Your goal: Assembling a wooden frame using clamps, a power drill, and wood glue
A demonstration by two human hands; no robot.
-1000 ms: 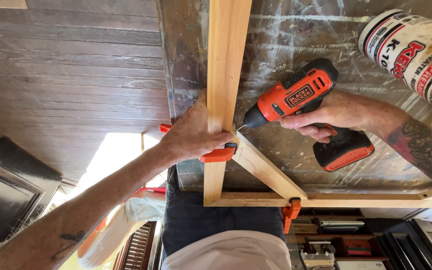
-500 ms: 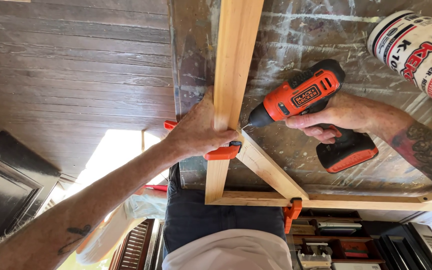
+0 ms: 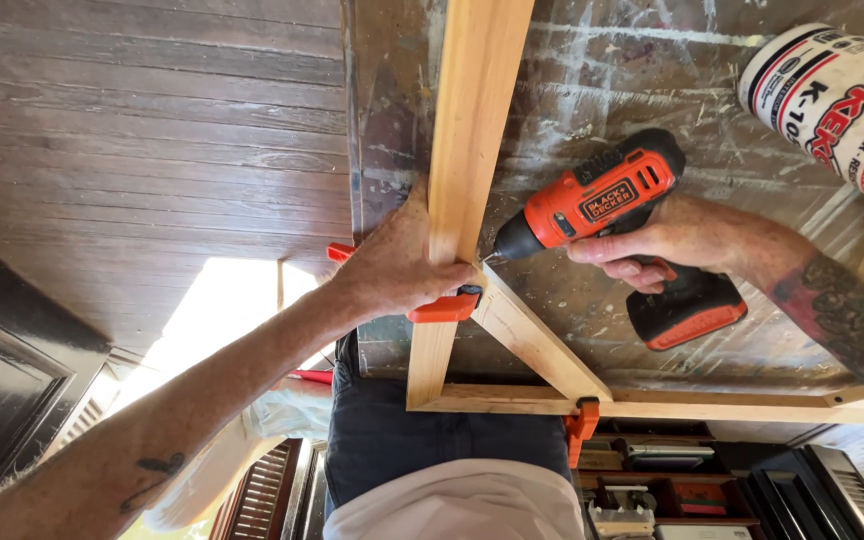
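A frame of light wooden strips lies on a paint-stained worktable: a long upright strip, a diagonal brace and a bottom strip. My left hand grips the upright strip where the brace meets it, beside an orange clamp. My right hand holds an orange and black cordless drill by its handle. The drill's tip touches the joint between the upright strip and the brace.
A white roll with red and black print lies at the table's upper right. A second orange clamp holds the bottom strip. Dark wooden floorboards fill the left. Shelves with boxes sit below the table.
The view has shifted slightly, so frame and drill sit a little further right. Both hands keep their hold and the drill stays at the joint.
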